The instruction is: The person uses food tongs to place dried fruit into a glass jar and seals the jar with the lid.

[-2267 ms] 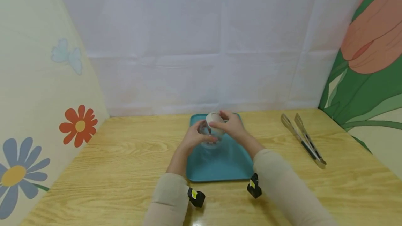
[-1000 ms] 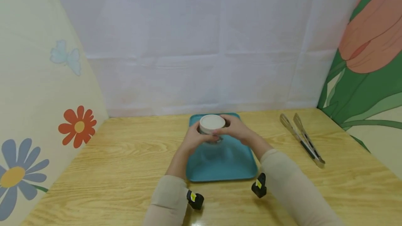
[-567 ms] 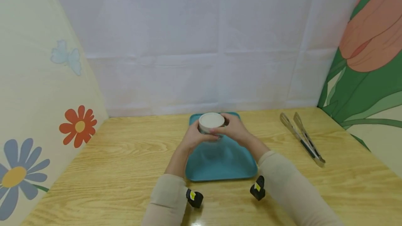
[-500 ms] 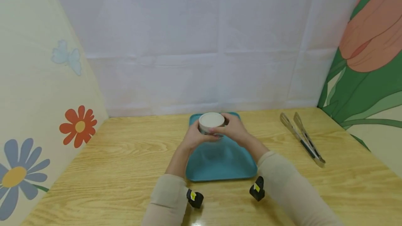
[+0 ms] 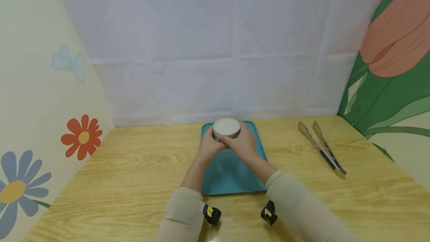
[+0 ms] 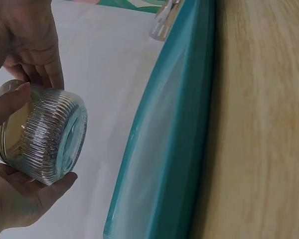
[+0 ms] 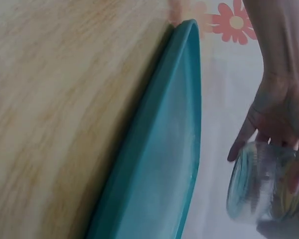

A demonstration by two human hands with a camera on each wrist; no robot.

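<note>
A ribbed clear glass jar (image 6: 47, 132) is held upright above the blue tray (image 5: 231, 176), its base clear of the tray in the left wrist view. The white round lid (image 5: 226, 126) lies level on top of it. My left hand (image 5: 209, 145) grips the jar from the left, with fingers curled round the glass near its base. From the right, my right hand (image 5: 243, 143) grips the lid and upper part, its thumb crossing the near side toward the left thumb. In the right wrist view the glass (image 7: 261, 181) is blurred; whether it contains anything cannot be made out.
Metal tongs (image 5: 322, 150) with black grips lie spread on the wooden table (image 5: 141, 171), right of the tray. A white sheet (image 5: 188, 47) hangs behind, and flower-painted panels (image 5: 84, 137) stand at both sides. Each wrist wears a black camera (image 5: 212, 215).
Earlier my right hand held the lid tilted over the glass jar; the lid then settled level on top. Since half a second ago, my right hand and forearm have swung left around it.
</note>
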